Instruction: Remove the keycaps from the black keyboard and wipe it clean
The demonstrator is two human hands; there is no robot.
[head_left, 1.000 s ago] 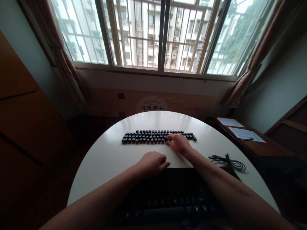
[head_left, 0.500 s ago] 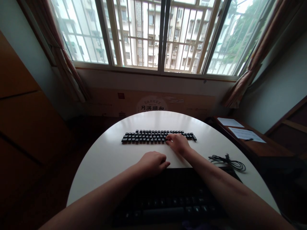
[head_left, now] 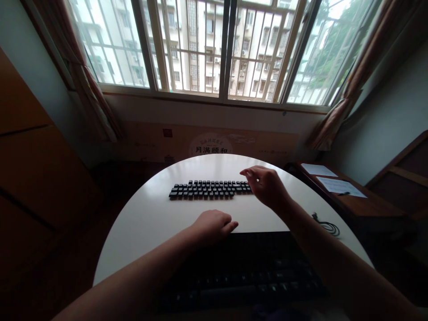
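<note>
Black keys (head_left: 200, 189): in rows, beyond the left hand's (head_left: 212, 225) fingers; their right end runs under the right hand (head_left: 265, 185).
White top (head_left: 133, 232): shows between rows and left fingers, and out to the curved rim on both sides; its far edge lies beyond the right fingertips.
Right fingers: bent, drawn together above the rows' far side; whether they grip a key, I cannot tell.
Left fingers: loosely clenched, thumb out toward the right; the palm is hidden.
Dark keyboard (head_left: 247, 287): nearer than both hands' fingers, between the forearms.
Cable (head_left: 329, 227): right of the right fingers, just beside that forearm.
Papers (head_left: 341, 186): farther right, on a brown desk (head_left: 371, 209).
</note>
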